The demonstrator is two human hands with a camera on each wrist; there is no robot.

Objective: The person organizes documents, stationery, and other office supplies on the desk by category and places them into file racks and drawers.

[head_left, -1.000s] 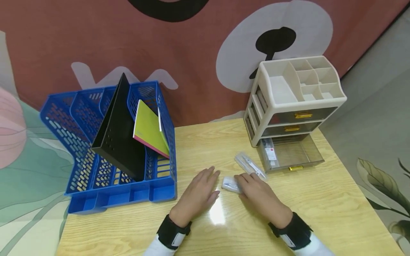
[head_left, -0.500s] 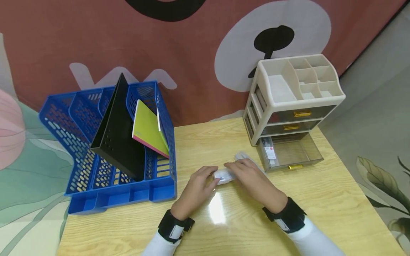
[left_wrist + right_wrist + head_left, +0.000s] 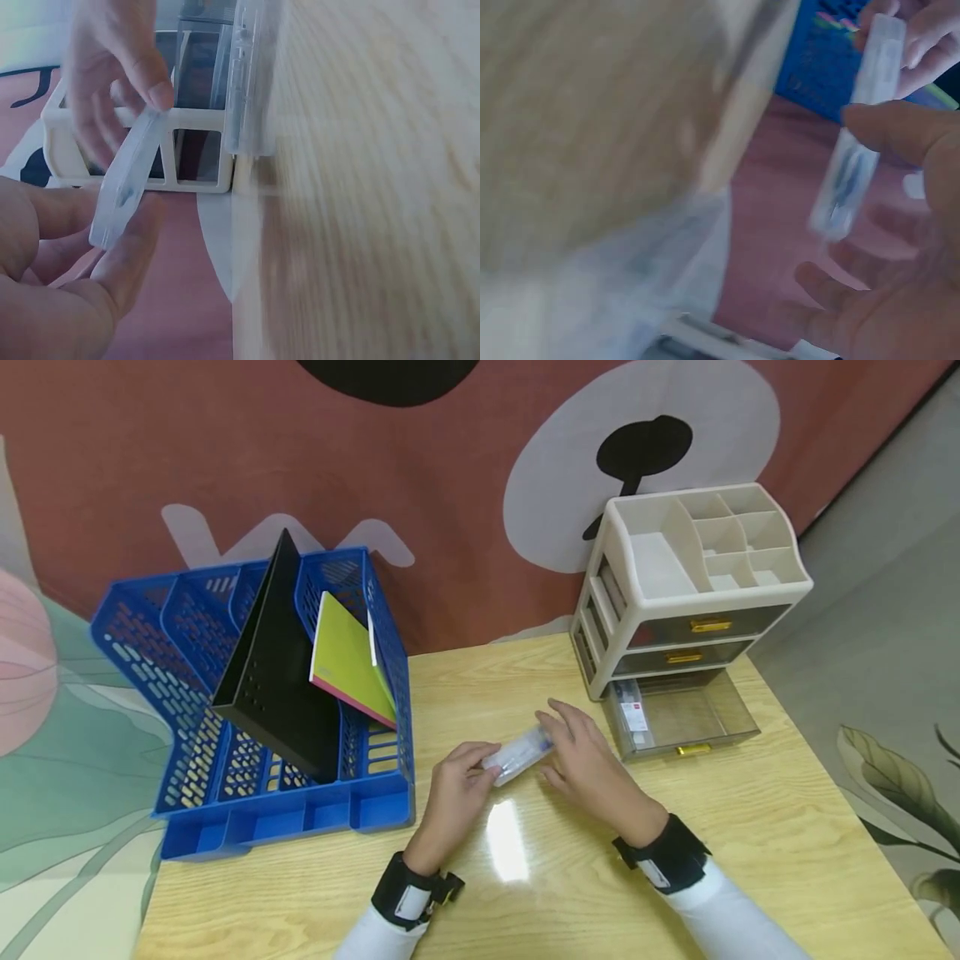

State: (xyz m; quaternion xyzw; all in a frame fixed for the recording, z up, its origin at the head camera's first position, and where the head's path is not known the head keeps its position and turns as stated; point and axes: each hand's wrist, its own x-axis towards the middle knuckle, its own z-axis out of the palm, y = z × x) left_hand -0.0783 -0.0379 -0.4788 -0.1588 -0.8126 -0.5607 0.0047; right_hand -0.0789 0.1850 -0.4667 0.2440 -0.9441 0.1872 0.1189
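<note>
A small clear plastic case with something bluish inside is raised slantwise between the two hands. My left hand pinches its near left end between thumb and fingers, as the left wrist view also shows. My right hand is at the far end with its fingers spread apart. In the right wrist view the right thumb overlaps the case's side, while the other fingers stand away from it. A second clear case lies on the table in the left wrist view; in the head view the right hand hides it.
A white drawer unit stands at the back right, its bottom drawer pulled out with packaged items at its left side. On the left, a blue file rack holds a black folder and a yellow-green notebook.
The clear case has come up off the table and turned, its right end now pointing up and back. The left hand now pinches its left end; the right hand's fingers have spread.
</note>
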